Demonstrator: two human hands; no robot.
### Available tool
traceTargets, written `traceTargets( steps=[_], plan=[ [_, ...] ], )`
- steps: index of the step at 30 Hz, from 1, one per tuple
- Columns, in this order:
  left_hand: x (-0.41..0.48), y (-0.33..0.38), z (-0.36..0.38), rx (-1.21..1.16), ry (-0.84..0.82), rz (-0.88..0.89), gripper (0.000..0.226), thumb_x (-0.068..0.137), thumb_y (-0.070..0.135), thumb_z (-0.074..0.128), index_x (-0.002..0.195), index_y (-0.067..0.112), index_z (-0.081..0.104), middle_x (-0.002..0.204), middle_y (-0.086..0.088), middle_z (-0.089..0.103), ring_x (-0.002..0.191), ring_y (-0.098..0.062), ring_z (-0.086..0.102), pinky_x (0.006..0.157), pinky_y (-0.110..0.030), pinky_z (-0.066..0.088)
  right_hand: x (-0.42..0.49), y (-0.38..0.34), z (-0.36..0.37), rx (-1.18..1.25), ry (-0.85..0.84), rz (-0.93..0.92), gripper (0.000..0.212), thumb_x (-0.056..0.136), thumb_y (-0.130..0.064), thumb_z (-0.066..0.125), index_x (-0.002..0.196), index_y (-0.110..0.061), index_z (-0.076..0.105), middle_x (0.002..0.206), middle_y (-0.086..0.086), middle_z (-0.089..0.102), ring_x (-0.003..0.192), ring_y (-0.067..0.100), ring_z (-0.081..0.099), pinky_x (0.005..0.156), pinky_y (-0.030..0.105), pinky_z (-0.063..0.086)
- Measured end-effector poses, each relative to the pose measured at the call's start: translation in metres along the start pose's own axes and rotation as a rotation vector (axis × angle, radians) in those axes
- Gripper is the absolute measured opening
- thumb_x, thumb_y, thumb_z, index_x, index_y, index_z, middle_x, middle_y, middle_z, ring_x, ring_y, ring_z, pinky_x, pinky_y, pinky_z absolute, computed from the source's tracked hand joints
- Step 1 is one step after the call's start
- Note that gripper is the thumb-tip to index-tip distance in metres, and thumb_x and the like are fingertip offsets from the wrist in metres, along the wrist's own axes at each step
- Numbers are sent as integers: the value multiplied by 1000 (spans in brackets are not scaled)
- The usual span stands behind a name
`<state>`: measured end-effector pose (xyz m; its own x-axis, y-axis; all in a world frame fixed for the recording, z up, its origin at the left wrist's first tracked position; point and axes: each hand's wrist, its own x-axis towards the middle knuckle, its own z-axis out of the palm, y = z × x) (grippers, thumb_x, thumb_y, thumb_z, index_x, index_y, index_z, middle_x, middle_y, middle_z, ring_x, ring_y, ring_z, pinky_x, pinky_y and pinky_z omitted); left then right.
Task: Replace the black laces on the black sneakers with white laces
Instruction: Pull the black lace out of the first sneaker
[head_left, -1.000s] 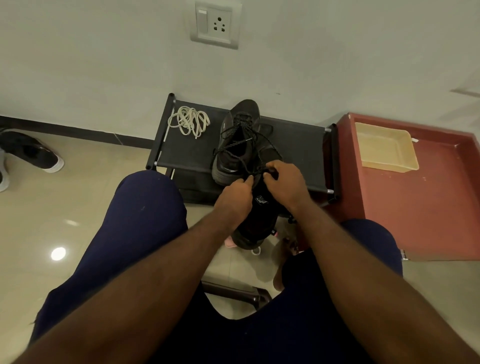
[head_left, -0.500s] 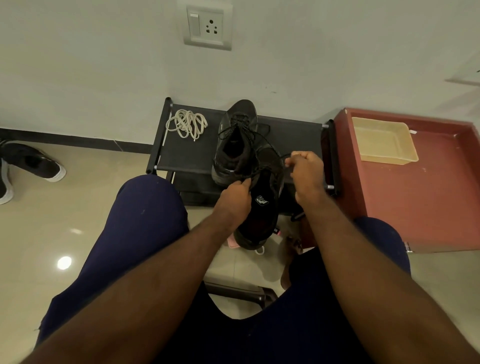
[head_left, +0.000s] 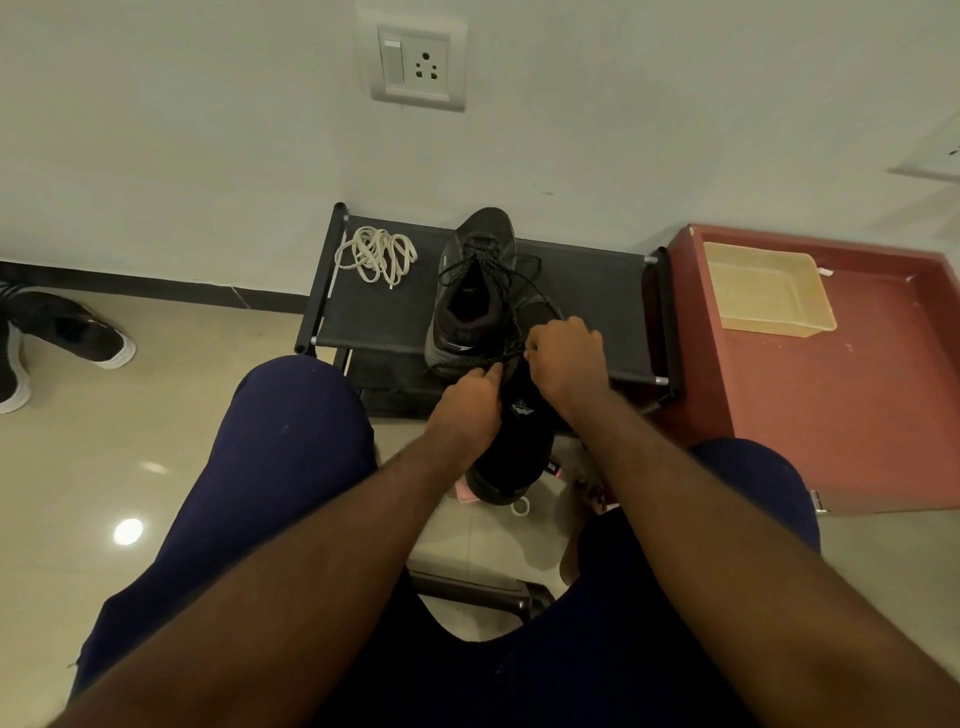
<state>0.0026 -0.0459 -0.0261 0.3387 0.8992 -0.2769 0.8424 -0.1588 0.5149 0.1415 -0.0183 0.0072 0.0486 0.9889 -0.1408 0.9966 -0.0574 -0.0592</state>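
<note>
Far left on the floor lies a spare pair of shoes, no part of this job. The white laces sit coiled at the left end of the bench, untouched. Beside them to the right stands the bench sneaker, toe to the wall, black lacing loose.

Just in front of it, over the gap between the knees, is the held sneaker. Its long axis runs away from the person, heel low and near, throat up by the bench edge. The left hand grips its left collar with curled fingers. The right hand is clenched at the throat, apparently pinching the black lace. The strand runs leftward from that fist, so the right hand looks best placed to draw it out toward the right while the left steadies the shoe. The white laces lie nearer the left hand.

Far right, a tray rests on a red cabinet.
</note>
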Motion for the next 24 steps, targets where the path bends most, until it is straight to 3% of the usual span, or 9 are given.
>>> traceTargets(
  steps=[3, 6, 8, 10, 12, 16, 18, 21, 24],
  plan=[
    [1, 0, 0, -5, 1, -11, 49, 100, 15, 41, 149, 11, 36, 130, -17, 53, 115, -39, 55, 96, -47, 46, 0, 8, 3, 235, 139, 68, 12, 96, -17, 55, 92, -20, 66, 100, 1, 66, 102, 25, 56, 90, 44, 43],
    [2, 0, 0, -3, 1, -19, 50, 101, 16, 41, 150, 13, 35, 130, -16, 53, 116, -38, 55, 96, -47, 46, -4, 26, 1, 969, 400, 438, 10, 94, -11, 55, 95, -14, 65, 94, -2, 66, 90, 16, 61, 87, 43, 51],
    [2, 1, 0, 2, -4, -22, 50, 102, 18, 40, 151, 13, 34, 131, -15, 53, 117, -36, 54, 98, -46, 46, -9, 32, -7, 1622, 342, 642, 9, 99, -9, 51, 102, -12, 59, 94, 1, 70, 86, 16, 67, 78, 35, 53],
    [2, 1, 0, 8, -7, -22, 50, 103, 18, 40, 152, 12, 33, 132, -14, 52, 117, -36, 55, 98, -46, 45, -14, 34, -12, 1963, 217, 633, 11, 104, -11, 43, 99, -17, 51, 87, 3, 73, 80, 20, 71, 69, 31, 53],
    [2, 1, 0, 13, -4, -16, 50, 102, 17, 41, 151, 13, 34, 131, -14, 53, 117, -36, 55, 98, -47, 46, -18, 29, -12, 1864, 134, 548, 14, 104, -9, 43, 95, -16, 51, 75, 4, 69, 67, 19, 67, 65, 32, 52],
    [0, 0, 2, 1, 2, -3, 52, 100, 14, 42, 151, 11, 34, 129, -16, 54, 114, -37, 56, 97, -47, 47, -14, 16, -1, 700, 54, 213, 12, 100, -13, 47, 99, -16, 58, 92, 8, 67, 84, 26, 63, 78, 40, 52],
    [-1, -1, 2, -5, 0, 9, 52, 100, 14, 42, 151, 10, 34, 129, -17, 54, 114, -37, 56, 96, -45, 47, -13, 8, 2, 347, -43, 97, 18, 102, -21, 46, 107, -14, 62, 105, 11, 67, 99, 32, 62, 87, 44, 49],
    [-1, -2, 1, -4, -11, 5, 52, 101, 15, 41, 152, 11, 32, 130, -16, 54, 114, -35, 56, 96, -44, 47, -13, -4, 1, 30, -136, 47, 24, 104, -29, 48, 111, -15, 66, 114, 10, 63, 113, 31, 56, 95, 46, 40],
    [-1, -2, 1, -8, 1, 10, 51, 101, 15, 40, 151, 11, 34, 127, -16, 55, 112, -36, 57, 94, -45, 48, -10, -3, 1, -9, -86, 31, 23, 102, -29, 52, 114, -18, 68, 117, 8, 62, 117, 29, 51, 97, 47, 39]
  ],
)
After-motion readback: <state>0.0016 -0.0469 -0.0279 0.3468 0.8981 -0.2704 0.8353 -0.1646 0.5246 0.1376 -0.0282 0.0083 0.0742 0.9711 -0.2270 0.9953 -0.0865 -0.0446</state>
